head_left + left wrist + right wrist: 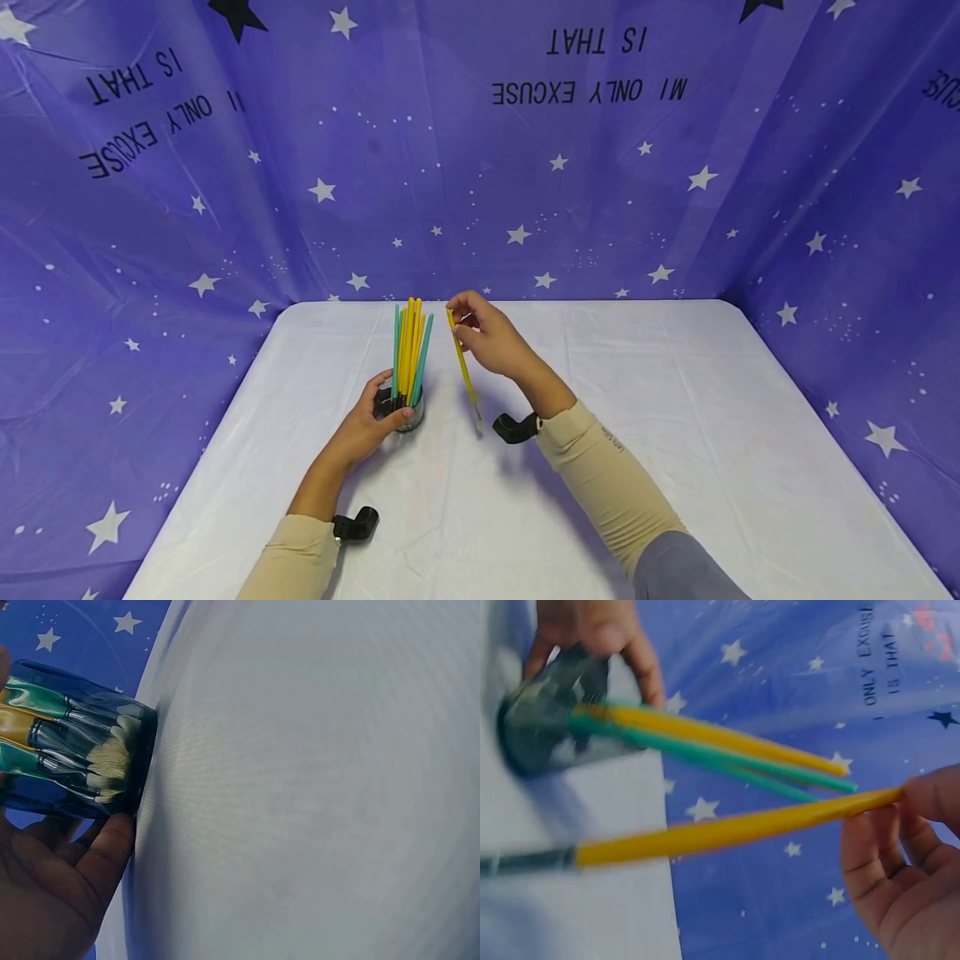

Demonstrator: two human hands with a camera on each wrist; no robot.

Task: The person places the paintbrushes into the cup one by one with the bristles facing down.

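A dark see-through cup (67, 802) holds several paintbrushes, bristles down, with yellow handles (408, 350) and teal handles (423, 362) sticking up. My left hand (369, 429) grips the cup round its side, thumb at the front; in the left wrist view its fingers lie low beside the cup's base. Right of the cup, my right hand (486, 335) pinches a yellow paintbrush (462, 358) by the tip of its handle. This brush hangs slanted, bristle end down, over the table. The right wrist view shows the thumb and fingertips at the handle's end and its dark ferrule (529, 861).
A white cloth covers the table (675, 467). Purple star-printed curtains (480, 183) rise behind it and along both sides. A black wrist camera mount (516, 428) sits at the right wrist, another mount (357, 524) at the left.
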